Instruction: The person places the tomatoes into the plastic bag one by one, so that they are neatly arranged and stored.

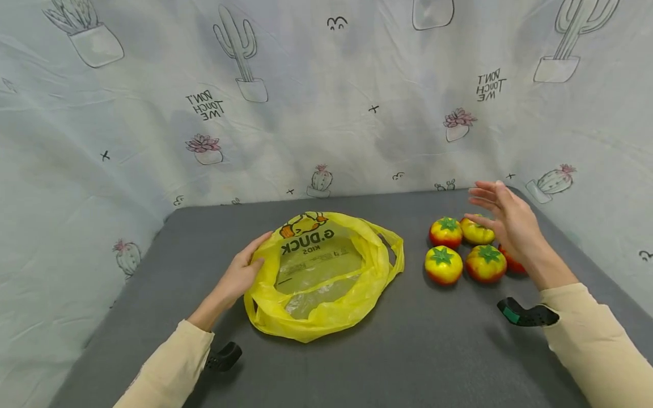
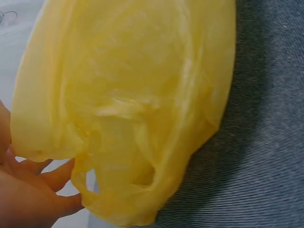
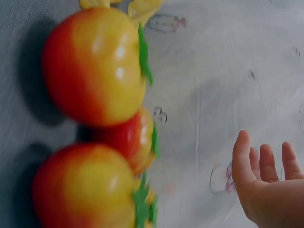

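My right grip (image 1: 512, 224) is empty and loosely spread, fruits (image 1: 485, 265) just below it, left grip (image 1: 242, 275) pinching the yellow bag (image 1: 318, 260) beside it, so I'd descend squarely, bag mouth held wide.

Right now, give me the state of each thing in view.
Yellow bag: mouth open, nothing visible inside.
Red-yellow fruits: whole, clustered on the table.
Left hand: holding the bag's rim.
Right hand: empty, near the fruits.
Patterned cloth: hanging, creased.
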The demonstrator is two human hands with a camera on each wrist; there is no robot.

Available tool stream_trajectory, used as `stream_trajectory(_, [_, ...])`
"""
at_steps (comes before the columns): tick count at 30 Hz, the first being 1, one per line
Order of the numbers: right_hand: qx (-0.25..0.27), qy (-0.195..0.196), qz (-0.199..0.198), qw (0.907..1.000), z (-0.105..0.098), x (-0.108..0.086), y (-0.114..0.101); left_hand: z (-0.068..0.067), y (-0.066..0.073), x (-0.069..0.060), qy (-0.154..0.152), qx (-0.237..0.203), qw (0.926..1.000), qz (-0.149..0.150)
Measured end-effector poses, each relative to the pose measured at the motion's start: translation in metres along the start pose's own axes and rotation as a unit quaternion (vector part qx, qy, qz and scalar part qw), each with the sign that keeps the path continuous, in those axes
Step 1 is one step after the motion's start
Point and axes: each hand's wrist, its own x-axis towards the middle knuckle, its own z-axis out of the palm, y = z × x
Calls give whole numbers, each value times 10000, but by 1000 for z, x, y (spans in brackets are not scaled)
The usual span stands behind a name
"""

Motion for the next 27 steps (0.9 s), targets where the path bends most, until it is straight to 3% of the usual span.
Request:
stream_trajectory(7, [123, 136, -56, 9998, -35, -14, 1, 1, -8, -1, -124, -323, 9994, 6])
stream_trajectory(14, [1203, 177, -360, 9919, -73, -29, 3, -4, -15, 2, -261, -612, 9977, -135])
stream_trajectory(18, [1436, 501, -352, 9877, -89, -40, 2, -6, -18, 1, -364, -611, 9975, -22])
stream_trajectory(23, [1206, 1120, -143, 9863, -103, -53, 0, -4, -23, 2, -358, -352, 9984, 244])
stream_trajectory(27, [346, 1519, 209, 9876, -112, -62, 0, -3, -26, 4, -294, -101, 9987, 410])
